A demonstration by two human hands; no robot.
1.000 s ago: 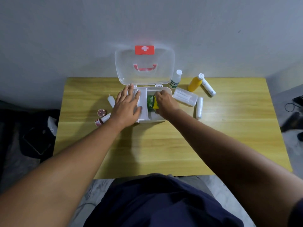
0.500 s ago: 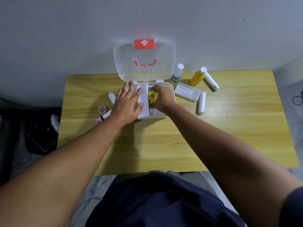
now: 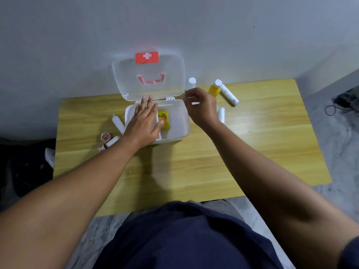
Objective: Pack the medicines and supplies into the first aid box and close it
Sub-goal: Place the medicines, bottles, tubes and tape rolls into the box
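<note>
- Grey wall rises behind a wooden table.
- White first aid box sits at the table's back edge, its clear lid upright against the wall.
- Left hand lies flat and spread over the box's left side.
- Right hand hovers beside the box, fingers loosely curled, empty.
- Yellow packet lies inside.
- Yellow bottle and white tube wait outside, to the right.

Box white, lid clear w/ red cross label & red handle. Packet yellow-green. Bottle yellow, white cap. Table yellow wood-grain.
</note>
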